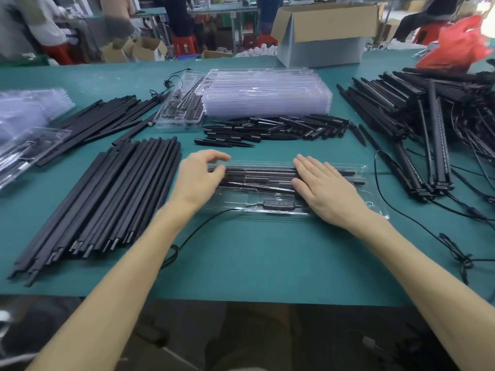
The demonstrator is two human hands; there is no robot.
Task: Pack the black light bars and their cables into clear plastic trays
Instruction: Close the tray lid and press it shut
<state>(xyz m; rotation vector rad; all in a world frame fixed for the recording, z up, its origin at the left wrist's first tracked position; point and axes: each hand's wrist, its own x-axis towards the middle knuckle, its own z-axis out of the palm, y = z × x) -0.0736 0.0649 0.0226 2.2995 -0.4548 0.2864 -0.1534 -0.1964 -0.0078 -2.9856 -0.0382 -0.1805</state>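
Head cam: on our green table (267,263), the clear plastic tray (375,204) sits centre, with black light bars (262,172) and inline controller (277,203) inside, cable (203,226) trailing out front-left. Our R hand (324,188) lies flat on the bars, fingers straight. L hand (197,180) curls loosely at tray's left end; can't tell if it holds anything.
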